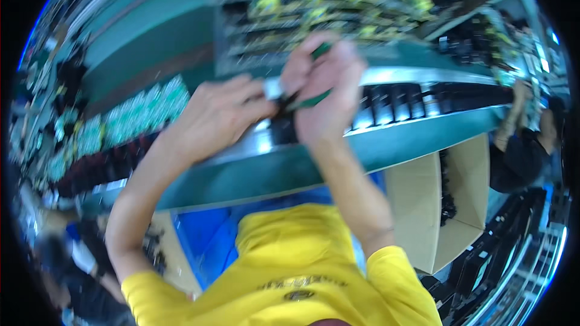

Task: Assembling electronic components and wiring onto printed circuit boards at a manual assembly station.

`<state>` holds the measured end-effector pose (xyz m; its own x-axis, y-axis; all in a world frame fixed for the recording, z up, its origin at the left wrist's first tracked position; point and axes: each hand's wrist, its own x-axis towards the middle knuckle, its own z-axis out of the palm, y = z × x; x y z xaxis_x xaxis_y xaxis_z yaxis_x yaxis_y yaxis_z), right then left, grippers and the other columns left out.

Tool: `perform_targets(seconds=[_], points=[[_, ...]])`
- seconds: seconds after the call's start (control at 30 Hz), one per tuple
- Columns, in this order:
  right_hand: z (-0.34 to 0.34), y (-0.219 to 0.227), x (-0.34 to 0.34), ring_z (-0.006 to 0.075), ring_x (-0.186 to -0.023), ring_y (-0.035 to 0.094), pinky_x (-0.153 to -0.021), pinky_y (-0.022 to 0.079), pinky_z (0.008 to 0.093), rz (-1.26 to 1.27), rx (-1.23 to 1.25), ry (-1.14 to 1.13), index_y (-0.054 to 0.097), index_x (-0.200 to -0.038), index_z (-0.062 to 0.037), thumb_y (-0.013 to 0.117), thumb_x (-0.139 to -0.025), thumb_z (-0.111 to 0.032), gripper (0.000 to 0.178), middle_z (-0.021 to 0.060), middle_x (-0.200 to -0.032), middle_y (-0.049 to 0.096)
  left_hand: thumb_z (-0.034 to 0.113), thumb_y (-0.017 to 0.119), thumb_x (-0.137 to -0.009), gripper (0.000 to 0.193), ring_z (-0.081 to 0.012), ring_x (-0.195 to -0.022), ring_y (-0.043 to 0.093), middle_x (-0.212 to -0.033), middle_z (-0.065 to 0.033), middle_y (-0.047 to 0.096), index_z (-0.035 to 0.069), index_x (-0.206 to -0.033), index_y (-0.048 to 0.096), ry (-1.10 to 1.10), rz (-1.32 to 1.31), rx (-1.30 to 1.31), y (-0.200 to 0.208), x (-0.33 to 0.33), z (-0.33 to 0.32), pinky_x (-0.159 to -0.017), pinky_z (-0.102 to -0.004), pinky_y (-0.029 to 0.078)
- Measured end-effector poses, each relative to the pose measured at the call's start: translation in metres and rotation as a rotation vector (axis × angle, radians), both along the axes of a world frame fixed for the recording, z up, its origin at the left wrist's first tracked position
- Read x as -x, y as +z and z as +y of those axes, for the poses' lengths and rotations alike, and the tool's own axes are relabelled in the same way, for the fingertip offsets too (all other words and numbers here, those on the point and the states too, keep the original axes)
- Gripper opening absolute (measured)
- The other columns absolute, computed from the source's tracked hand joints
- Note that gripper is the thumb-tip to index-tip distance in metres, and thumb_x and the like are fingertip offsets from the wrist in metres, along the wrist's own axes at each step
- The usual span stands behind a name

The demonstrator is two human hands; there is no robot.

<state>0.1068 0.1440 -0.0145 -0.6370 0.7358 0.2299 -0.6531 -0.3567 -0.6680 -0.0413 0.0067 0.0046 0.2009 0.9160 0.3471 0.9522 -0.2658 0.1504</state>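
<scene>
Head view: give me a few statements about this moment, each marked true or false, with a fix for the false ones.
1. The left hand and the right hand are spread far apart. False: they are close together over the table.
2. A row of black parts runs off to the right of the right hand. True.
3. The cardboard box at the right is closed. False: it is open, with black things inside.
4. The wearer's shirt is yellow. True.
5. The table edge is red. False: it is green.
</scene>
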Motion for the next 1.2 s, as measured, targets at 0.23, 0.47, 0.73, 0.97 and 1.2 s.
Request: perform_targets(seconds=[0.23,0.47,0.73,0.97,1.2], points=[[-0.021,-0.002,0.02,0.0096,-0.064,0.037,-0.057,0.032,0.0267,-0.115,-0.183,-0.181,0.049,-0.087,-0.0116,0.042,-0.118,-0.021,0.034,0.0,-0.072,0.048,0.011,0.073,-0.094,0.012,-0.023,-0.088,0.066,-0.105,-0.0015,0.069,0.017,-0.104,0.078,-0.03,-0.071,-0.028,-0.002,-0.003,0.0,-0.074,-0.0357,0.056],[-0.018,-0.004,0.012,0.0096,-0.065,0.036,-0.059,0.033,0.0268,-0.057,-0.198,-0.121,0.049,-0.088,-0.0112,0.044,-0.117,-0.016,0.03,-0.0005,-0.073,0.047,0.01,0.075,-0.094,0.009,-0.0241,-0.085,0.067,-0.103,-0.0038,0.07,0.014,-0.101,0.079,0.017,0.001,-0.003,0.007,-0.009,-0.001,-0.071,-0.0373,0.055],[0.0,0.045,-0.035,0.0131,-0.077,0.049,-0.068,0.042,0.0263,-0.091,-0.256,-0.068,0.06,-0.138,-0.008,0.053,-0.115,-0.016,0.025,0.004,-0.096,0.061,0.011,0.077,-0.097,0.005,-0.0252,-0.085,0.067,-0.103,-0.0042,0.069,0.011,-0.102,0.077,0.061,-0.005,0.058,0.024,-0.02,0.001,-0.068,-0.0375,0.054],[-0.008,0.029,-0.115,0.0166,-0.084,0.058,-0.077,0.049,0.0297,-0.654,-1.075,-0.444,0.077,-0.135,-0.0141,0.081,-0.098,-0.009,0.038,0.0065,-0.109,0.067,0.012,0.078,-0.099,0.006,-0.0261,-0.086,0.07,-0.105,-0.0038,0.069,0.009,-0.104,0.077,0.175,-0.095,0.067,0.024,-0.034,0.008,-0.07,-0.0381,0.055],[-0.031,0.003,-0.123,0.0214,-0.091,0.058,-0.081,0.048,0.0342,-0.907,-1.568,-0.536,0.084,-0.119,-0.0212,0.086,-0.09,-0.018,0.029,0.0047,-0.118,0.065,0.007,0.08,-0.097,0.006,-0.0256,-0.087,0.07,-0.107,-0.0044,0.071,0.006,-0.102,0.078,0.232,-0.357,0.121,0.017,-0.042,0.004,-0.076,-0.0365,0.056]])
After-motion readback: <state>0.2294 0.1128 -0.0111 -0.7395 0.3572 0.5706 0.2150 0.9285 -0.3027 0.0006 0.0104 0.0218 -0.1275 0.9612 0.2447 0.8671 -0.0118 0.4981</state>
